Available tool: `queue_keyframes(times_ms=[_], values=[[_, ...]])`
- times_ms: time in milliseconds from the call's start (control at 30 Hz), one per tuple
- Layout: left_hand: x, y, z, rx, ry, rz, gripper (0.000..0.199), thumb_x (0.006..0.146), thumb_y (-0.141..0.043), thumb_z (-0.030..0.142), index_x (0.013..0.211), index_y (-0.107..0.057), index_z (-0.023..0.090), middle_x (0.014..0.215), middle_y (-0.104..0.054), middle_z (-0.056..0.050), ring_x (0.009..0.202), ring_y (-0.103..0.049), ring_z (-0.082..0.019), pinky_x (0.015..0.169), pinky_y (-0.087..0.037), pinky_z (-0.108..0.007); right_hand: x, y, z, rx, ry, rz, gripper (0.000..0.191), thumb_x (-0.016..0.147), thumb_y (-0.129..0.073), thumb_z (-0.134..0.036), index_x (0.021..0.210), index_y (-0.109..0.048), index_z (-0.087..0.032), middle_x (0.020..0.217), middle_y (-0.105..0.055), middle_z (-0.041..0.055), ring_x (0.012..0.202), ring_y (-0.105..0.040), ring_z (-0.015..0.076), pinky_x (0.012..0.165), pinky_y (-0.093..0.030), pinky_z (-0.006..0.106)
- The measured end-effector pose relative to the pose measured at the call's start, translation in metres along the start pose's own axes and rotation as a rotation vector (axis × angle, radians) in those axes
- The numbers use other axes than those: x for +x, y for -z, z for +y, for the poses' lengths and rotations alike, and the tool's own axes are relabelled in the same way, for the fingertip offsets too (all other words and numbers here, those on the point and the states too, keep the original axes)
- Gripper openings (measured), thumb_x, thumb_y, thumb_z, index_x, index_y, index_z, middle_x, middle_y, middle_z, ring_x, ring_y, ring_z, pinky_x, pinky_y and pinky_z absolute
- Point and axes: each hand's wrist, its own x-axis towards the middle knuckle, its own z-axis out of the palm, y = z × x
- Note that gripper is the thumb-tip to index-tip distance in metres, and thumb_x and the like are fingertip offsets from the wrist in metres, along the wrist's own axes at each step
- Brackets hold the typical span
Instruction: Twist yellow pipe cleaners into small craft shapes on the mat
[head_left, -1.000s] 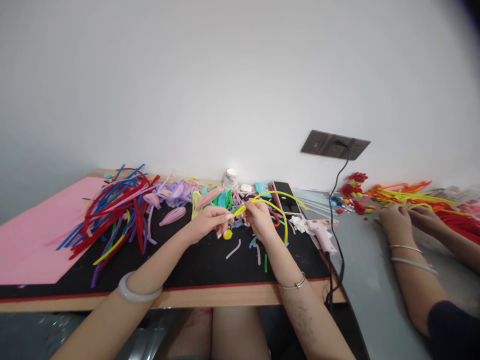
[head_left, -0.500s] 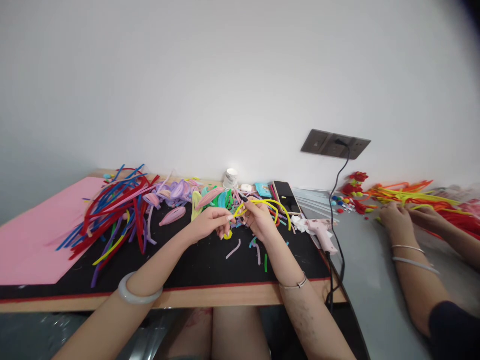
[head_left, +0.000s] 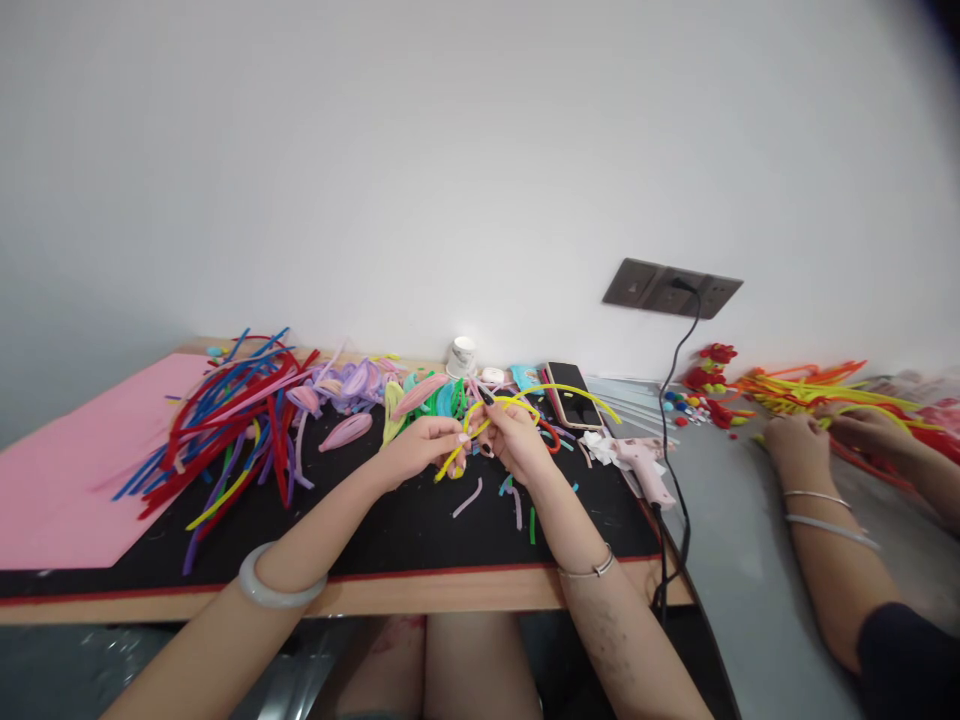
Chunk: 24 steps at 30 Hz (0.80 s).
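Over the middle of the black mat, my left hand pinches a yellow pipe cleaner near its bent part. My right hand is closed on the same yellow stem, and a dark-handled tool shows between its fingers; what tool it is cannot be made out. One long yellow end arcs to the right over the phone, and a short end points down below my left fingertips. Behind the hands lie green and teal bundles.
Red, blue and purple pipe cleaners lie at the left beside a pink sheet. A paper cup stands by the wall. A pink glue gun with a cord lies right. Another person's hands work at far right.
The yellow stem has shifted: its long end now reaches farther right, and a short end has appeared below my left fingers. The other person's hands have moved slightly.
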Motion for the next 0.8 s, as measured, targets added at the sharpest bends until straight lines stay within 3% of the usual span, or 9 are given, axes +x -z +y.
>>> queue_keyframes(times_ms=[167,333,567,800], values=[[0.001,0.000,0.004,-0.052,-0.030,0.167,0.023,0.076,-0.061,0.035,0.071,-0.057,0.013,0.060,-0.059,0.000,0.050,-0.053,-0.010,0.050,-0.040,-0.021,0.001,0.001,-0.003,-0.003,0.045,0.050,0.034,0.075,-0.058,-0.045,0.087,-0.065,-0.014,0.070,-0.064,0.0055,0.043,-0.046,0.0083,0.038,-0.033,0.021],[0.002,0.003,0.002,-0.189,-0.036,0.199,0.023,0.073,-0.064,0.034,0.070,-0.057,0.013,0.056,-0.055,0.001,0.048,-0.050,-0.009,0.049,-0.039,-0.021,-0.003,-0.005,-0.007,-0.051,0.139,0.129,0.036,0.075,-0.058,-0.040,0.105,-0.063,-0.019,0.077,-0.066,0.0038,0.045,-0.044,0.0086,0.040,-0.032,0.022],[0.002,0.007,0.004,-0.392,-0.005,0.238,0.017,0.072,-0.066,0.026,0.069,-0.059,0.011,0.055,-0.051,0.002,0.046,-0.047,-0.005,0.044,-0.036,-0.015,-0.004,-0.007,-0.012,-0.145,0.219,0.103,0.066,0.073,-0.060,-0.038,0.134,-0.037,-0.028,0.083,-0.065,0.0023,0.049,-0.047,0.0094,0.044,-0.038,0.022],[0.002,0.011,0.006,-0.551,0.080,0.272,0.011,0.072,-0.065,0.019,0.071,-0.058,0.011,0.054,-0.047,0.004,0.043,-0.045,-0.003,0.041,-0.036,-0.012,-0.003,-0.007,-0.012,-0.241,0.366,0.159,0.078,0.072,-0.064,-0.034,0.138,-0.025,-0.032,0.122,-0.053,0.0089,0.085,-0.056,0.0161,0.053,-0.048,0.021]])
